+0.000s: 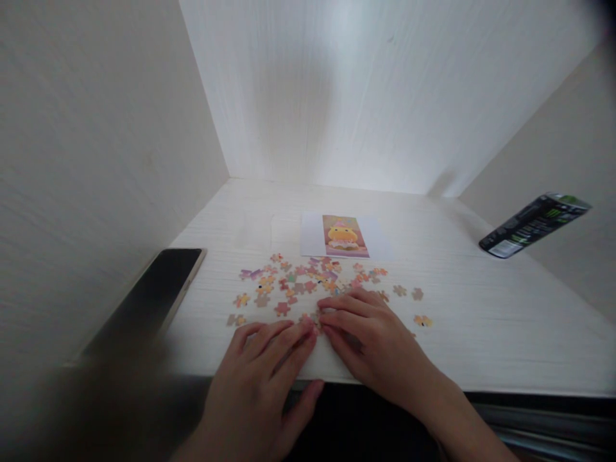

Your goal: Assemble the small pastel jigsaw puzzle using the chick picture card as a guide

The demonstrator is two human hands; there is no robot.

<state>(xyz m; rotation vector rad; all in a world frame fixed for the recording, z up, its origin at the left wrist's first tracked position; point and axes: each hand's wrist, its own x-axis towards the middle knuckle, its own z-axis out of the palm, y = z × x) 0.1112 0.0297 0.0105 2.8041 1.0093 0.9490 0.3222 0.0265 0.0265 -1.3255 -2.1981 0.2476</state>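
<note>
Hands meeting over scattered puzzle pieces on a pale counter.

Puzzle pieces (308, 282) lie loose across the counter (481, 308), most of them just beyond the fingertips and a few well off to the right. The left hand (262, 372) lies flat, palm down, fingers stretched toward the middle; the right hand (370, 340) lies flat too, its fingers pointing left so that the tips of both hands meet. Between those tips sits a small cluster of pieces (312, 317), pressed or steadied rather than gripped; whether any piece is pinched I cannot tell. A reference picture (344, 236) lies past the scatter. A dark phone (158, 292) rests near the left edge, and a black can (532, 224) leans at the right wall.
</note>
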